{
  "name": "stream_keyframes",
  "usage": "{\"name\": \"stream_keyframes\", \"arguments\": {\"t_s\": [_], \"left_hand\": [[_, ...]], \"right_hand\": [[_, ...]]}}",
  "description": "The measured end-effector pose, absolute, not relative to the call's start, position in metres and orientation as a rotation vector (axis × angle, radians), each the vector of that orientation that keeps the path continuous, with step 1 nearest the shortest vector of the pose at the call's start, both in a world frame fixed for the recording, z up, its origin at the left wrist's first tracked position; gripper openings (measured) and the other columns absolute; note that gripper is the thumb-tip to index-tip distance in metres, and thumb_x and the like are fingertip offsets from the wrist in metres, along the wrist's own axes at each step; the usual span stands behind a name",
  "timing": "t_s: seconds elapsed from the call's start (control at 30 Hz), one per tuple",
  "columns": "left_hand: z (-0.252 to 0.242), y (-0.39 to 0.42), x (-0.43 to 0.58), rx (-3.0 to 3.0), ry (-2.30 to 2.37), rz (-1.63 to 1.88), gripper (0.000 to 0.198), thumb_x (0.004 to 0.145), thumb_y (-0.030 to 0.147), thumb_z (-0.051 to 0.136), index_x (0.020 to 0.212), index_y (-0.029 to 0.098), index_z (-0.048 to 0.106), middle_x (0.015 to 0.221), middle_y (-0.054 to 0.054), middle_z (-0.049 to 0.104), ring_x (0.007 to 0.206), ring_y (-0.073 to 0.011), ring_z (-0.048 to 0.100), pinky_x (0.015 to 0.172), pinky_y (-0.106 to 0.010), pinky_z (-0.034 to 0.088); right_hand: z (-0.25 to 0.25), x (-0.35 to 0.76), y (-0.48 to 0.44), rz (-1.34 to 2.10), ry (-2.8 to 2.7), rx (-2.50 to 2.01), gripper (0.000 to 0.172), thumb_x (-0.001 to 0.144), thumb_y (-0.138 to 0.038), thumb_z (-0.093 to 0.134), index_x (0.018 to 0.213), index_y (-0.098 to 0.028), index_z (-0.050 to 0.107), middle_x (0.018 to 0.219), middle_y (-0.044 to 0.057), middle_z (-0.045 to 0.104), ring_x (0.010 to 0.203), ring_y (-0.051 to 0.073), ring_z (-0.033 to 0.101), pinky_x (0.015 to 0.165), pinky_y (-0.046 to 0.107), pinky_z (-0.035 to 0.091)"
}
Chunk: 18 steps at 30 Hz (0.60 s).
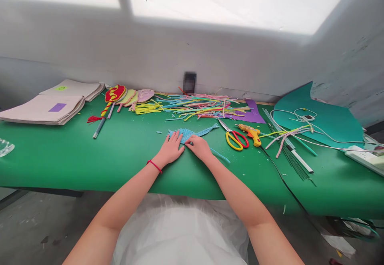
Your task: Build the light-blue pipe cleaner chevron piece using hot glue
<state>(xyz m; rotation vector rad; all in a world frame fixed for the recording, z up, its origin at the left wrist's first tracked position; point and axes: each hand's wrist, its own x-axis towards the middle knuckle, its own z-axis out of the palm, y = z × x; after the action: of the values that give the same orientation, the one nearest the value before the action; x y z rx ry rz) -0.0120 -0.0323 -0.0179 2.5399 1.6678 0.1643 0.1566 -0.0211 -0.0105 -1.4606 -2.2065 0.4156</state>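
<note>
- Two bare hands are at work here. The left hand (172, 150) lies flat with its fingers spread, pressing on one blue piece of side-by-side strips (188, 134); a red cord (154, 166) circles that wrist.
- The right hand (198, 146) has its fingers drawn together at the near edge of the blue piece; I can't tell whether it pinches anything.
- The blue piece sits under and just beyond the fingers, partly covered by them, its strip ends trailing rightward. One loose blue strip (220, 155) lies right of the right hand.
- Just right of the hands: one pair of scissors (235, 138), blades a little apart, and one yellow glue gun (254, 135), whose black cord (277, 170) cuts across the table and over the near edge.
- Beyond the hands spreads a heap of coloured stems (192, 107), too many to count, beside one purple sheet (253, 112).
- Beyond the left hand, leftward: at least three rounded pieces with handles (115, 94), then two pale stacks (45, 107).
- Far left, a clear glassy object (5, 148), perhaps a dish, is cut off; its contents I can't make out.
- Far right: one teal sheet (333, 117) with a white cable (327, 133) across it, dark thin wires (289, 159) and one power strip (364, 157).
</note>
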Motion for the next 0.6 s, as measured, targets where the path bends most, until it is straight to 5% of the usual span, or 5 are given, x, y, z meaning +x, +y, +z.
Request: {"name": "stream_keyframes", "arguments": {"t_s": [0.6], "left_hand": [[-0.0144,-0.0317,-0.0079,2.583,1.716,0.175,0.062,0.093,0.038,0.031,0.146,0.005,0.03,0.154,-0.017,0.026,0.143,-0.0277,0.024,0.118,-0.044,0.015]], "right_hand": [[-0.0125,0.1472,-0.0267,0.367,-2.172,-1.549,0.008,0.082,-0.02,0.059,0.079,-0.02,0.067,0.088,0.003,0.066,0.078,0.014,0.058,0.069,0.024,0.041]]}}
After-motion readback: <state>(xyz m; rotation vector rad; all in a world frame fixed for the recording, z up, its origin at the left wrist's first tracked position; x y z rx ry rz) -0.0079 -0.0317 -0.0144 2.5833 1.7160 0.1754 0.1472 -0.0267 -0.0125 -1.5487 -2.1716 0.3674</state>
